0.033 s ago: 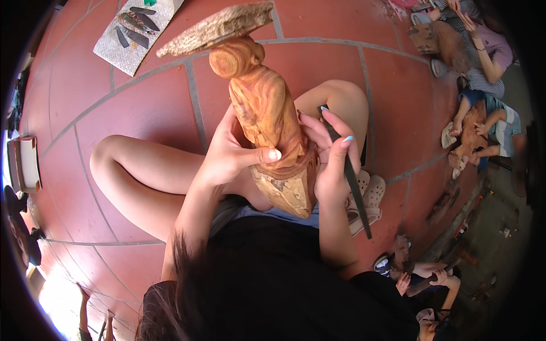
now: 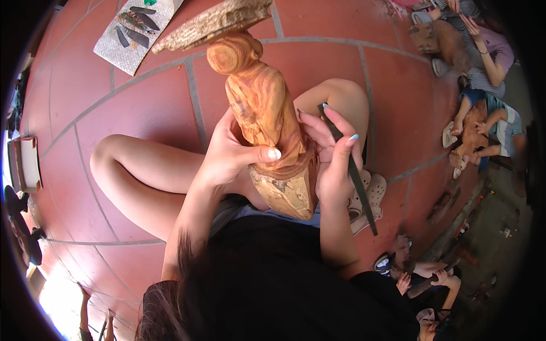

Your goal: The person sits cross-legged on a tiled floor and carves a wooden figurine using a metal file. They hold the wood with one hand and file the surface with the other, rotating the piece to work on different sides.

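Note:
A carved wooden figure (image 2: pixel 264 108) with orange-brown swirling grain stands between my hands, above my lap. It has a rounded head, a rough bark-edged slab (image 2: pixel 213 24) across its top and a pale, faceted lower end (image 2: pixel 284 190). My left hand (image 2: pixel 227 156) grips its left side, with the thumb across the front near the base. My right hand (image 2: pixel 335 150) rests against the right side, its palm partly turned up. Between the right fingers and thumb lies a long, dark, flat bar-shaped tool (image 2: pixel 359 184), slanting down to the right; its exact kind is unclear.
Several dark blades lie on a whitish mat (image 2: pixel 122 51) on the red tiled floor (image 2: pixel 142 102) at the far left. Beige clogs (image 2: pixel 372 199) sit beside my right forearm. Other people with wooden pieces (image 2: pixel 472 133) are along the right. An open box (image 2: pixel 25 165) is at the left edge.
The carved figure has shifted slightly up and to the left. The dark bar has moved slightly right in my right hand, whose fingers have shifted a little.

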A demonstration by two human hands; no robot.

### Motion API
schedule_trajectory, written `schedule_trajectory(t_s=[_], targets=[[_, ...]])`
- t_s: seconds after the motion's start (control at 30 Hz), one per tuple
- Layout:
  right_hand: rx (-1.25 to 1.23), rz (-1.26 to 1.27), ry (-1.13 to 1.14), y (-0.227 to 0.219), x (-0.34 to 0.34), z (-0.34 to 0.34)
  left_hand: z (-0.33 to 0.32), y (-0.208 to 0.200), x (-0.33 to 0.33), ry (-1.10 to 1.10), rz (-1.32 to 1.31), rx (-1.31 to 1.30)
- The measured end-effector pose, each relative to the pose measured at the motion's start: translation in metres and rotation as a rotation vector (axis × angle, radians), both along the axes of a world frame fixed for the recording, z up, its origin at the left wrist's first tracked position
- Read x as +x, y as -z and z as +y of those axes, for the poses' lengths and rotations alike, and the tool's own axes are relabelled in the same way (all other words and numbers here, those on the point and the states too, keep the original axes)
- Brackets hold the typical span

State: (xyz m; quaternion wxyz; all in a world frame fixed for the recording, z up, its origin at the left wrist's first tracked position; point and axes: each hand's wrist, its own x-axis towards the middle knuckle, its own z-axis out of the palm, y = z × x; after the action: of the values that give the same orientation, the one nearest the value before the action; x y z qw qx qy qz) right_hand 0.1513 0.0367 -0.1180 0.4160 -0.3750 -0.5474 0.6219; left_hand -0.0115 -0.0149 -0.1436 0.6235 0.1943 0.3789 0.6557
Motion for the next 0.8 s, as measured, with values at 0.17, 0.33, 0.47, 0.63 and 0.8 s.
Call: schedule_trajectory(t_s=[0.17, 0.33, 0.47, 0.63, 0.8], targets=[[-0.138, 0.108, 0.009, 0.02, -0.008, -0.01, -0.011, 0.025, 0.0, -0.064, -0.076, -0.035], [-0.108, 0.0, 0.09, 0.047, -0.012, -0.017, -0.024, 0.069, 0.0, -0.082, -0.138, -0.123], [0.072, -0.073, 0.158, 0.058, -0.002, 0.006, -0.023, 0.093, -0.011, -0.106, -0.231, -0.232], [-0.128, 0.349, -0.127, 0.049, 0.014, 0.031, -0.024, 0.093, -0.02, -0.027, -0.306, -0.153], [-0.054, 0.092, -0.006, 0.015, -0.007, 0.034, -0.022, 0.079, -0.034, 0.026, -0.216, -0.106]])
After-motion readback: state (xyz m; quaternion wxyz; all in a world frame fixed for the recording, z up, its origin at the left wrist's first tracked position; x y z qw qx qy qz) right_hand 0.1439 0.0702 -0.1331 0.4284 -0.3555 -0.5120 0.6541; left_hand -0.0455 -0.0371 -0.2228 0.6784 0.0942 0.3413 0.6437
